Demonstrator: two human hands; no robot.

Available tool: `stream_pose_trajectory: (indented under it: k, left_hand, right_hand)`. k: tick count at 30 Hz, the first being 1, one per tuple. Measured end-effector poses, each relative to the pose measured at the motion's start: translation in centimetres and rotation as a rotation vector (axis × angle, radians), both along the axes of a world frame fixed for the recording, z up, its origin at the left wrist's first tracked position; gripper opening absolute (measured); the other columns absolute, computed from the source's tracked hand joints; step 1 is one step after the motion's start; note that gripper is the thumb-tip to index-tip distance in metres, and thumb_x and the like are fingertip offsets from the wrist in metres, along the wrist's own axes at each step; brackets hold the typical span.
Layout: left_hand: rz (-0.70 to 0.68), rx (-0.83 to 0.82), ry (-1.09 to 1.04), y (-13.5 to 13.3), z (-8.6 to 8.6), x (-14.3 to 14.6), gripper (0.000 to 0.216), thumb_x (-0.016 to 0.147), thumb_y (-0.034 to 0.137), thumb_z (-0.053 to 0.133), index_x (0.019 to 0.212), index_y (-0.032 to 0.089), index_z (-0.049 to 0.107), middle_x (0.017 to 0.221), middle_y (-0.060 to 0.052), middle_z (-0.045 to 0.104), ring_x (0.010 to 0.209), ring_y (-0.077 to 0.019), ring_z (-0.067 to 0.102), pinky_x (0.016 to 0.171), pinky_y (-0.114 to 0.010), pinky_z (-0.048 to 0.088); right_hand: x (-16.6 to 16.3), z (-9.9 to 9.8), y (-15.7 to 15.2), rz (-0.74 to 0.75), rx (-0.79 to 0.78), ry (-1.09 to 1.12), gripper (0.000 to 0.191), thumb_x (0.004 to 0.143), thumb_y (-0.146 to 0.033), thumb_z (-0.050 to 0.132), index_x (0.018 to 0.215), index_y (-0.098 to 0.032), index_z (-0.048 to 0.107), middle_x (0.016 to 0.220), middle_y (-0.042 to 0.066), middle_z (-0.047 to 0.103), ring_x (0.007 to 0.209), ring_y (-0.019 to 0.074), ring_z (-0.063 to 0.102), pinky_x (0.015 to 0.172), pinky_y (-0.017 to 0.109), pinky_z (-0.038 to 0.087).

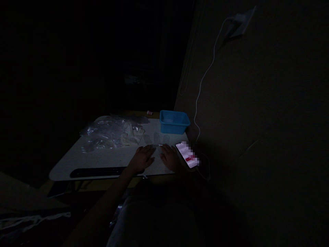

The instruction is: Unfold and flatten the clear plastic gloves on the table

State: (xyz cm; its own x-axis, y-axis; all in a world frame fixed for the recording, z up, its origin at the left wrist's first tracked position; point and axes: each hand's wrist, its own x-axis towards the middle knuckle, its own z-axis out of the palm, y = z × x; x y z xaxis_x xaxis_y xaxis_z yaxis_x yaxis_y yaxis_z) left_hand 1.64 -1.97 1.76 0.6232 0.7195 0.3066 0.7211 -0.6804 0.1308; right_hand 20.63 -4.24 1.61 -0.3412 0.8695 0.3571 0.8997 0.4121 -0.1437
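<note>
In dim light, my left hand [141, 159] rests on the white tabletop [115, 158], palm down with its fingers stretched out. My right hand [170, 158] lies opposite it in much the same pose, close to a lit phone [187, 154]. Between and just beyond the fingertips is a faint greyish, see-through patch [157, 138] with a small glint; the dark hides what it is. Neither hand visibly grips anything. Left of the hands, a heap of crinkled clear plastic bags [110, 132] covers part of the table.
A blue plastic basket [173, 128] stands at the table's back right corner. Behind the table lies a small pale and reddish item [149, 112]. A white charging cable [200, 85] runs down the right wall from a plug [240, 18]. A dark slot [100, 172] lines the front edge.
</note>
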Motion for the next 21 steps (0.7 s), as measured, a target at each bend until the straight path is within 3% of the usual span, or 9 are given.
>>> stream_pose_trajectory:
  k: [7,21]
  left_hand:
    - [-0.024,-0.049,0.003,0.09,-0.48,-0.04,0.053,0.084,0.04,0.036,0.134,0.023,0.028,0.137,-0.01,0.035,0.126,-0.0232,0.031,0.101,-0.048,0.02]
    - [-0.03,-0.051,0.06,0.03,-0.2,0.32,0.053,0.085,0.044,0.032,0.134,0.025,0.027,0.138,-0.009,0.034,0.129,-0.0242,0.026,0.101,-0.05,0.016]
  right_hand:
    - [-0.13,0.07,-0.07,0.008,-0.003,-0.028,0.042,0.087,-0.028,0.035,0.127,-0.017,0.04,0.132,0.009,0.043,0.125,0.0196,0.032,0.102,0.043,0.021]
    - [-0.08,-0.17,0.05,0.001,-0.005,-0.074,0.035,0.088,-0.031,0.036,0.119,-0.02,0.049,0.132,0.008,0.043,0.127,0.0211,0.029,0.101,0.045,0.021]
